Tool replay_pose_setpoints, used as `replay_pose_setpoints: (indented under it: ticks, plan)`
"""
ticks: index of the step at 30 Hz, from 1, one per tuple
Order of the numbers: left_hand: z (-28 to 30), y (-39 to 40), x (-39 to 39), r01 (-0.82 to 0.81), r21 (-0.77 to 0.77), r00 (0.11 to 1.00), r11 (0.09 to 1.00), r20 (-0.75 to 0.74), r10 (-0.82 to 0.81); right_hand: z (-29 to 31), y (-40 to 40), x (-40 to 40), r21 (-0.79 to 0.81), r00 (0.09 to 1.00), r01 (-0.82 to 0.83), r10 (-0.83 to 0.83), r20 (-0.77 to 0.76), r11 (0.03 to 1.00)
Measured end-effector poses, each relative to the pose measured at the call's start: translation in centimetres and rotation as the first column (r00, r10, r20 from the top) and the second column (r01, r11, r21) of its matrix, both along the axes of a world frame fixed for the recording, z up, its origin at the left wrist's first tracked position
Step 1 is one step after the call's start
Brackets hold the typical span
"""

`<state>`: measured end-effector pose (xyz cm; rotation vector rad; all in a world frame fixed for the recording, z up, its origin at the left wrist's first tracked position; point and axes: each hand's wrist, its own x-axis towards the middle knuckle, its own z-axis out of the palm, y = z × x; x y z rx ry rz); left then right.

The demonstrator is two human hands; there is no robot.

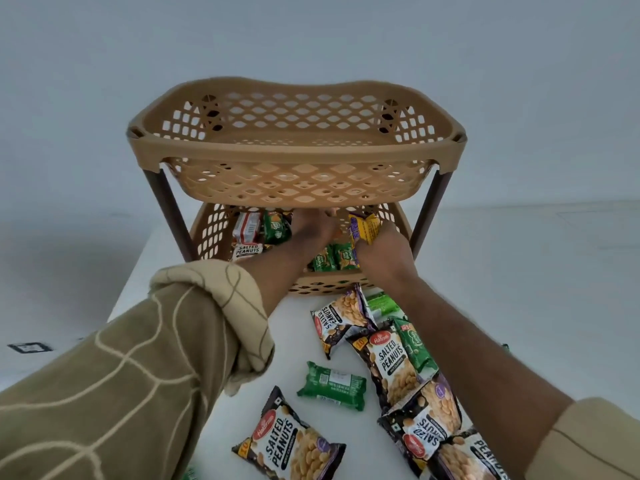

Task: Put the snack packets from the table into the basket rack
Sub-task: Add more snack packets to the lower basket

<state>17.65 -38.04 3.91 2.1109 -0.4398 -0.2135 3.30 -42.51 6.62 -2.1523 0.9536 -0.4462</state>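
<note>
A tan two-tier basket rack (294, 147) stands on the white table (294, 344). Both my hands reach into its lower basket (207, 230). My right hand (384, 251) grips a yellow snack packet (363, 226) inside that basket. My left hand (311, 225) is deeper in, its fingers hidden under the upper tier. The lower basket holds a salted peanuts packet (246, 250) and green packets (334, 258). On the table lie several salted peanuts packets (287, 441) and a green packet (332, 386).
The upper basket has nothing in it. Dark brown legs (166, 209) hold the tiers apart. More packets (391, 362) are piled under my right forearm. The table's left edge runs close beside my left sleeve (138, 358). A white wall is behind.
</note>
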Motion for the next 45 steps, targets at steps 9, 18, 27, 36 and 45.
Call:
replay_pose_setpoints:
  ticks: [9, 18, 27, 36, 45]
  plan:
    - [-3.0, -2.9, 1.7, 0.125, 0.207, 0.984, 0.97, 0.096, -0.147, -0.8, -1.9, 2.1, -0.169, 0.998, -0.02, 0.03, 0.059, 0.985]
    - [-3.3, -1.9, 4.2, 0.412, 0.341, 0.903, 0.845, -0.024, -0.43, -2.3, -3.7, 6.0, -0.09, 0.995, 0.099, -0.099, 0.001, 0.991]
    - [-4.6, -2.0, 4.7, 0.325, 0.381, 0.899, 0.866, 0.159, -0.407, -3.0, -7.7, 9.2, 0.208, 0.93, 0.351, -0.366, 0.039, 0.913]
    - [-4.1, -1.6, 4.0, 0.351, 0.349, 0.87, 0.869, 0.223, -0.44, -4.8, -7.1, 9.7, -0.072, 0.954, 0.105, -0.121, -0.274, 0.992]
    - [-4.0, -0.4, 4.4, 0.362, 0.429, 0.842, 0.828, 0.229, -0.488, -3.7, -6.7, 8.3, -0.144, 0.928, -0.035, -0.021, -0.372, 0.989]
